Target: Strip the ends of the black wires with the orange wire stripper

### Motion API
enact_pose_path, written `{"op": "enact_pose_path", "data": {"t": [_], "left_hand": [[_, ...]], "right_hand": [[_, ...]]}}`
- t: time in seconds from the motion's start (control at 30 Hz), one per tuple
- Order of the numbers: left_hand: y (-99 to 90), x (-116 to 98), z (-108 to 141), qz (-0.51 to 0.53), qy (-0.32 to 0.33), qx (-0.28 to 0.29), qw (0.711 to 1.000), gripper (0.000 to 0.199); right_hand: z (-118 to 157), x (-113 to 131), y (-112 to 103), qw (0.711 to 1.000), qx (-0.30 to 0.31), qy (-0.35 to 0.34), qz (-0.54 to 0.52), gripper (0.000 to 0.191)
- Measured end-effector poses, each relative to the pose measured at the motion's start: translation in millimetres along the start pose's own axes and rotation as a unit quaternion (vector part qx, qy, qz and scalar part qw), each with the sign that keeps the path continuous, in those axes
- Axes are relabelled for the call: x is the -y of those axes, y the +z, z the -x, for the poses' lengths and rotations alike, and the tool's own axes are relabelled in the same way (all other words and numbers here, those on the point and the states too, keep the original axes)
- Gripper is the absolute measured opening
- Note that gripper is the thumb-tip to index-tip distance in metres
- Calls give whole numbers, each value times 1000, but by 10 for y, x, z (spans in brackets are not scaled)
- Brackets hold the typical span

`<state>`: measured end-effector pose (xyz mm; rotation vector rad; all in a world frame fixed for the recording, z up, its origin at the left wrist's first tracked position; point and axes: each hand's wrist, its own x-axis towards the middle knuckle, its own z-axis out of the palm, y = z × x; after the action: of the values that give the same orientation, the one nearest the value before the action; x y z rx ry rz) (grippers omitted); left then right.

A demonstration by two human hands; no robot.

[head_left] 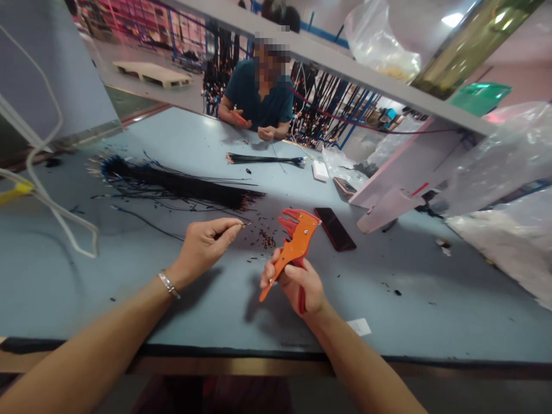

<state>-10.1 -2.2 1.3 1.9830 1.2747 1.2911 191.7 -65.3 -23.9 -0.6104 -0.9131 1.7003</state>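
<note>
Between the thumb and fingers of my left hand (211, 244) is a thin black wire (146, 218), its tip poking out to the right and its length trailing back left over the table. My right hand (302, 282) is wrapped round the handles of an orange and red wire stripper (297, 241), whose jaws point up and left. The wire's tip is apart from the jaws. Below them lies a scatter of small black and coppery scraps (266, 238). A thick bundle of black wires (185, 185) rests just beyond my left hand.
A dark phone (335, 229) lies right of the stripper. Farther back are a smaller wire bundle (265, 160), a white box (319, 171) and another phone (345, 186). A co-worker (261, 92) sits across the blue-grey table (431, 322). A white cable (60, 210) loops at left.
</note>
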Motion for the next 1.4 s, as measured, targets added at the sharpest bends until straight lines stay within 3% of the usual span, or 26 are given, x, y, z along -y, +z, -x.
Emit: {"op": "enact_pose_path", "data": {"t": [0.2, 0.4, 0.57, 0.73, 1.17, 1.4], "left_hand": [[-9, -23, -4, 13, -16, 17, 1000, 25], [-13, -121, 5, 10, -24, 36, 999, 27], [2, -195, 23, -26, -53, 12, 998, 25], [20, -229, 36, -40, -33, 6, 999, 23], [22, -302, 10, 1, -73, 9, 997, 24], [39, -321, 47, 20, -43, 13, 999, 24]], "right_hand": [[-28, -52, -77, 999, 8, 39, 32, 32], [0, -124, -14, 994, 12, 83, 76, 37], [4, -113, 52, 992, -10, 85, 98, 39], [-9, -82, 112, 986, -22, 85, 141, 37], [-7, -10, 165, 967, 1, 59, 250, 34], [-3, -6, 174, 959, 14, 51, 279, 31]]}}
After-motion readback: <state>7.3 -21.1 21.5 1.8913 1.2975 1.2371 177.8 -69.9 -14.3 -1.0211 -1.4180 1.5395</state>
